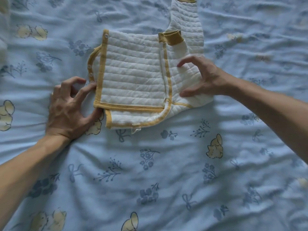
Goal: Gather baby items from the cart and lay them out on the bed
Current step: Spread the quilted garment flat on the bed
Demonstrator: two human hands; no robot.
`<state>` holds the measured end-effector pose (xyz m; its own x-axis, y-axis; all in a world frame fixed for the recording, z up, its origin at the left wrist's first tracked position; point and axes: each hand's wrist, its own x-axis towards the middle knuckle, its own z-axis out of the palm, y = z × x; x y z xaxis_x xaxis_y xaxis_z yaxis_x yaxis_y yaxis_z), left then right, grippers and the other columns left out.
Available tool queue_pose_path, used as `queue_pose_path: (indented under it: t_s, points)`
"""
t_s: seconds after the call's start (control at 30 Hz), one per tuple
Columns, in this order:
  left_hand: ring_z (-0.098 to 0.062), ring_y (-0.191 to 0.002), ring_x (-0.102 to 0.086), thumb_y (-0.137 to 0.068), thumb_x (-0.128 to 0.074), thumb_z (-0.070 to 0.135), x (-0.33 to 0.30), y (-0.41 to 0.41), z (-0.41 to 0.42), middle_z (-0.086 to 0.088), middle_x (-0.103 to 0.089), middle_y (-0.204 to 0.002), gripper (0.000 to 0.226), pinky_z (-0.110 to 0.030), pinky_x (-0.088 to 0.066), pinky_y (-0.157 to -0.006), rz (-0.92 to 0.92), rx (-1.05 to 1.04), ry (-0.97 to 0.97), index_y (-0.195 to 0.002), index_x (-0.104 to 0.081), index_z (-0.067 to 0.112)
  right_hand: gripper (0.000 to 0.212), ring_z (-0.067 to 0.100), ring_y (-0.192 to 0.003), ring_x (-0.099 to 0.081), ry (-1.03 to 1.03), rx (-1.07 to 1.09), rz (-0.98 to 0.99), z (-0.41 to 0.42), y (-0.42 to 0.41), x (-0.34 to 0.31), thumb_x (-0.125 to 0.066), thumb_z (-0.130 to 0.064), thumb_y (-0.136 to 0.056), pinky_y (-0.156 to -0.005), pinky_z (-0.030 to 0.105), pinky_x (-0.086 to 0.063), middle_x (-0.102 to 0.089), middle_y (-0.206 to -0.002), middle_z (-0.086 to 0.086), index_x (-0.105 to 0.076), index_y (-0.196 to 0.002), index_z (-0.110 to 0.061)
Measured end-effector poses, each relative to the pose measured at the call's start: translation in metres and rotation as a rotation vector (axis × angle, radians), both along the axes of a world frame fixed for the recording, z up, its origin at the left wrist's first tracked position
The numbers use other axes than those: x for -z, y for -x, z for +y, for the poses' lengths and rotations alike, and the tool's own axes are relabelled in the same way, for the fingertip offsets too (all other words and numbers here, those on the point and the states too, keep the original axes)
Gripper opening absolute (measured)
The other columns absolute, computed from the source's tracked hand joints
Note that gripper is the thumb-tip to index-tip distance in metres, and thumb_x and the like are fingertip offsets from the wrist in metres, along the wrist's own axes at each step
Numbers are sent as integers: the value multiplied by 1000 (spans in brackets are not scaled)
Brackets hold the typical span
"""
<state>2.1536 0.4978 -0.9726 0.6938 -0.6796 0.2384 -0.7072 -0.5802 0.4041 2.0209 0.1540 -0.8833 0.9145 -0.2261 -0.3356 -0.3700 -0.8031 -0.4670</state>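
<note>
A white quilted baby garment (135, 77) with mustard-yellow trim and snap buttons lies folded on the blue printed bedsheet (150, 172). One cuffed sleeve (173, 39) is folded over its upper right part. My left hand (70, 109) lies at the garment's lower left corner, index finger and thumb touching the yellow edge. Spread over the right side is my right hand (203, 77), its fingers relaxed, the thumb on the fabric and the fingertips just above it.
The sheet is wrinkled, with blue flowers and pale yellow animal prints. Another white and yellow piece of fabric (185, 7) runs off the top edge. A pale cloth (3, 47) shows at the far left edge.
</note>
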Motion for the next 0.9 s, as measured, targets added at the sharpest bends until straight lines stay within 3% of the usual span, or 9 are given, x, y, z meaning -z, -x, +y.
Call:
queue_pose_path:
  t_s: [0.2, 0.3, 0.4, 0.57, 0.63, 0.7, 0.77, 0.83, 0.9]
  points:
    - [-35, -91, -47, -81, -49, 54, -1, 1, -1, -22, -49, -124, 59, -41, -35, -79, 1, 8, -16, -126, -55, 15, 72, 13, -111, -39, 17, -25, -161, 8, 8, -12, -86, -32, -61, -100, 40, -39, -46, -116, -11, -55, -125, -28]
    - [-36, -90, -47, -82, -50, 52, -1, 0, -1, -22, -50, -123, 58, -41, -35, -79, -8, 13, -8, -125, -56, 14, 68, 19, -105, -41, 153, -121, -335, 14, 28, -26, -80, -41, -65, -92, 42, -37, -54, -112, 0, -57, -126, -22]
    - [-35, -89, -47, -81, -51, 52, -2, 1, -1, -22, -51, -122, 57, -41, -36, -79, -18, 10, -5, -124, -56, 15, 65, 15, -97, -38, 329, -326, -432, 22, 63, -37, -68, -53, -72, -82, 31, -27, -51, -111, 1, -54, -128, -23]
    - [-35, -90, -48, -81, -52, 51, -2, 1, -2, -22, -51, -122, 57, -42, -37, -79, -24, 11, 6, -124, -57, 14, 27, 20, -103, -49, 422, -834, -274, 34, 153, -19, -54, -46, -89, -87, 36, -33, -57, -128, -8, -64, -111, -33]
    - [-35, -91, -48, -82, -52, 51, 0, 0, -1, -22, -50, -123, 57, -41, -37, -79, -30, 7, 11, -125, -57, 14, 21, 17, -103, -51, 393, -879, -189, 36, 180, -14, -43, -34, -93, -85, 34, -35, -57, -134, -7, -63, -99, -34]
    - [-35, -91, -47, -82, -51, 52, 1, 0, -1, -21, -50, -123, 57, -41, -37, -79, -43, 14, 11, -125, -56, 15, 22, 13, -98, -55, 317, -694, -185, 41, 191, -17, -35, -28, -95, -81, 29, -37, -63, -126, -5, -57, -95, -32]
    - [-34, -92, -47, -83, -51, 52, 2, 0, 0, -22, -50, -123, 57, -39, -36, -80, -34, 23, -4, -126, -55, 16, 18, -3, -88, -53, 235, -329, -198, 57, 184, -23, -39, -39, -96, -75, 19, -38, -65, -112, -10, -55, -103, -36]
    - [-34, -92, -46, -84, -49, 52, 0, 0, 0, -22, -49, -123, 58, -38, -35, -80, -15, 28, -17, -127, -55, 15, 42, -11, -82, -50, 190, 33, -184, 86, 165, -21, -46, -66, -84, -64, 10, -37, -57, -102, -22, -46, -122, -49]
    - [-35, -96, -46, -84, -45, 50, -4, 2, 0, -23, -48, -125, 59, -37, -34, -83, -1, 35, -34, -128, -56, 14, 70, -8, -82, -53, 35, 335, -154, 119, 138, -11, -51, -83, -65, -60, 13, -40, -52, -102, -20, -31, -129, -60]
